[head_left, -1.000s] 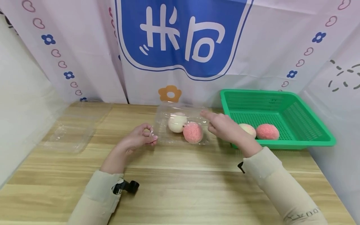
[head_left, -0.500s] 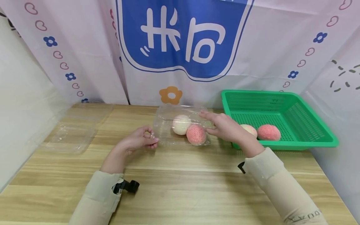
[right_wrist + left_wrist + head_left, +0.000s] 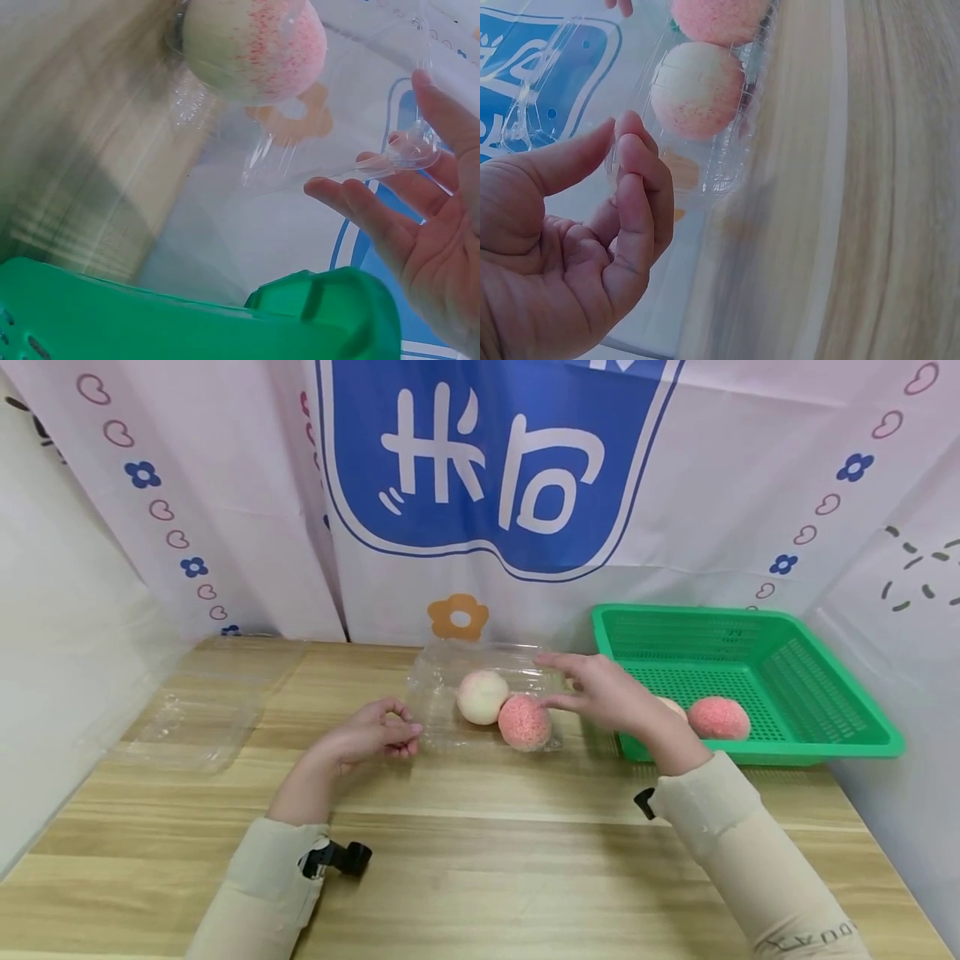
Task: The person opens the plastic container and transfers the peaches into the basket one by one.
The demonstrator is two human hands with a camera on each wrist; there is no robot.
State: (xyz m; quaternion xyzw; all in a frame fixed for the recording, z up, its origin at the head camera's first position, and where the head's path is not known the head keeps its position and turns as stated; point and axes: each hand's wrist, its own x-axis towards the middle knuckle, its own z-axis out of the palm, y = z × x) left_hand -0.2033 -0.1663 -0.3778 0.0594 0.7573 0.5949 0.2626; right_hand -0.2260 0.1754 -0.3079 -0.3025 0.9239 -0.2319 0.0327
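A clear plastic box [image 3: 442, 727] sits at the back middle of the table, its lid apparently raised. Inside, a white-and-pink peach-like ball [image 3: 482, 697] touches a pink speckled one [image 3: 525, 723]. At the box's left side my left hand [image 3: 372, 729] pinches the thin plastic edge between thumb and fingers; the left wrist view shows these fingertips [image 3: 630, 124] meeting. My right hand [image 3: 600, 691] is at the right side, fingers extended and thumb apart. In the right wrist view, the clear lid's corner [image 3: 416, 150] lies between its thumb and fingers, touching the fingers.
A green basket [image 3: 757, 749] stands at the right, close behind my right forearm. It holds a pink ball [image 3: 720, 718] and a paler one, mostly hidden. Another clear plastic container [image 3: 187, 727] lies at the left. A printed cloth [image 3: 390, 585] hangs behind the table.
Glare from the lid no longer lies across the balls, and the lid looks lifted. Both balls have shifted slightly right. My right fingers have spread; the left hand keeps its pinch.
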